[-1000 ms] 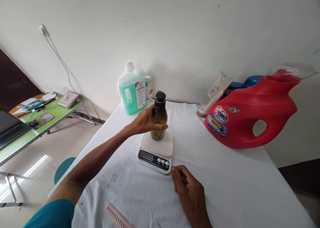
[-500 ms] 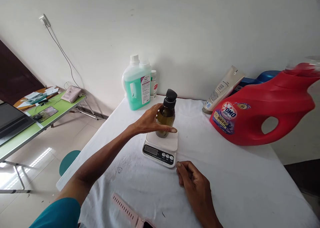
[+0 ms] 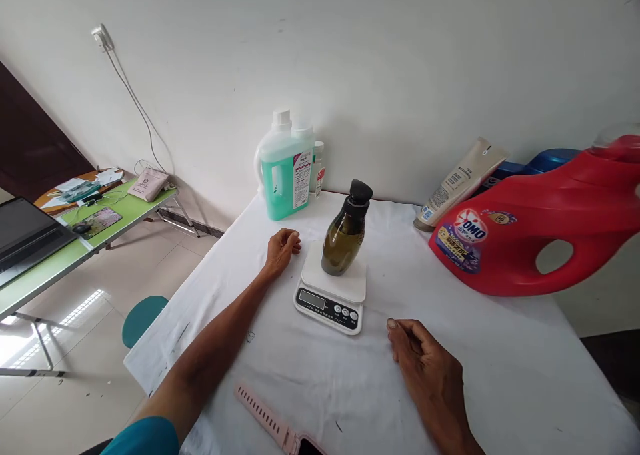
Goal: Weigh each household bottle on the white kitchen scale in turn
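A dark olive pump bottle (image 3: 343, 242) with a black pump head stands upright on the white platform of a kitchen scale (image 3: 327, 312). The scale's small display looks blank. Left of the scale, my left hand (image 3: 283, 250) rests near the cloth with its fingers curled in, apart from the bottle and holding nothing that I can see. To the right of the scale's front corner lies my right hand (image 3: 425, 365), closed, thumb against the bent forefinger, with nothing visible in it.
A jug of green liquid (image 3: 286, 175) stands at the back left, a small bottle (image 3: 318, 168) beside it. On the right are a beige tube (image 3: 457, 185) and a large red detergent jug (image 3: 520, 235). A pink-strapped watch (image 3: 265, 415) lies at the front of the white cloth.
My left hand has let go of the pump bottle and moved left, off the scale, its fingers curling in. The bottle stays on the scale. My right hand sits slightly farther from the scale.
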Tool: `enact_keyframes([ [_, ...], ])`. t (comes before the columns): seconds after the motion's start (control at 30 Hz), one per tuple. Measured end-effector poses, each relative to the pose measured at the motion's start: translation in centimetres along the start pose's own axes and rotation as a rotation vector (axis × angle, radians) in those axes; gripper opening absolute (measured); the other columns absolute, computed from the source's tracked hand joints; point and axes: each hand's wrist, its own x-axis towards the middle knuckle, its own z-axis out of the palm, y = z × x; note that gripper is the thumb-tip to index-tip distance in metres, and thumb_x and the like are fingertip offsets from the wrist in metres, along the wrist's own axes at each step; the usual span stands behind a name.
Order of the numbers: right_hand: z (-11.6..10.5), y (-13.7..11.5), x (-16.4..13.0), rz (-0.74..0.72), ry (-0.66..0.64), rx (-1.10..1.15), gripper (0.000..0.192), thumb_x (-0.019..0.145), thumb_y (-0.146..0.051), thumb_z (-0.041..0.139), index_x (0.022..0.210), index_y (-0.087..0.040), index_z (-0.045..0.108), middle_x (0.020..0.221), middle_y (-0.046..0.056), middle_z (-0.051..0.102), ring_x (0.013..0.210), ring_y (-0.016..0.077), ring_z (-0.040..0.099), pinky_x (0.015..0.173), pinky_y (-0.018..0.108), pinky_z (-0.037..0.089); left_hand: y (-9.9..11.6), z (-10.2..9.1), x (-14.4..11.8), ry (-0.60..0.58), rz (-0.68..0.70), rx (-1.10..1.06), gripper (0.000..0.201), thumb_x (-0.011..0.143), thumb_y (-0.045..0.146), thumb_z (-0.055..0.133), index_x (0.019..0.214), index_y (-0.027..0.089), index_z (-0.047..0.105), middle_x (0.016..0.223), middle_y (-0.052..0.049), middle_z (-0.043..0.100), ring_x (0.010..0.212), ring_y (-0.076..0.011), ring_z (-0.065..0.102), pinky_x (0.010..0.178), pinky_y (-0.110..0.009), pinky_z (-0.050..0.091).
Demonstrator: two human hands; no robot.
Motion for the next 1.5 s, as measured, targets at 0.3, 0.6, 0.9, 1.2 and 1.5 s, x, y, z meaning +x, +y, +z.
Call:
enact_keyframes([
  [0.3,0.0,0.3,0.3,0.081,-0.025,-0.010,0.050,0.093,-0.073,0.053,0.081,-0.025,0.062,0.061,0.000,0.059,0.061,0.0196,0.059,0.058,0.030,0.045,-0.7,-0.4,0.5,-0.051,0.021,0.060,0.021,0.089,0.035,0.076,0.089,0.016,0.067,0.077,-0.002,0.068,0.067,-0.0135,0.066,0.068,-0.030,0.054],
  [0.6,0.0,0.1,0.4,0.092,-0.013,-0.036,0.049,0.089,-0.073,0.053,0.080,-0.026,0.062,0.061,0.001,0.061,0.060,0.0210,0.060,0.059,0.032,0.045,-0.3,-0.4,0.3,-0.063,0.026,0.077,0.014,0.089,0.029,0.073,0.089,0.016,0.067,0.077,-0.002,0.067,0.067,-0.0134,0.065,0.067,-0.029,0.054],
  [0.9,0.0,-0.1,0.5,0.060,0.007,-0.018,0.048,0.089,-0.072,0.054,0.078,-0.026,0.062,0.060,0.001,0.061,0.061,0.0212,0.060,0.061,0.034,0.046,0.3,-0.2,-0.1,-0.033,0.006,0.097,0.031,0.092,0.048,0.074,0.093,0.017,0.065,0.086,-0.005,0.069,0.076,-0.0157,0.067,0.071,-0.030,0.056],
  [1.2,-0.2,-0.7,0.9,0.090,0.004,0.053,0.053,0.084,-0.077,0.055,0.073,-0.026,0.062,0.056,0.001,0.058,0.053,0.0189,0.054,0.051,0.030,0.044,7.6,1.5,-3.1,-0.226,0.312,0.136,0.081,0.085,0.066,0.080,0.148,0.022,0.051,0.148,-0.019,0.062,0.138,-0.0324,0.061,0.116,-0.050,0.049],
  [1.5,-0.2,1.1,1.6,0.066,-0.039,0.071,0.059,0.085,-0.082,0.053,0.071,-0.026,0.064,0.052,-0.001,0.052,0.049,0.0180,0.049,0.048,0.029,0.041,8.4,5.3,-3.5,-0.275,0.312,0.599,0.064,0.067,0.054,0.095,0.112,0.023,0.061,0.112,-0.008,0.071,0.104,-0.0328,0.070,0.092,-0.050,0.057],
])
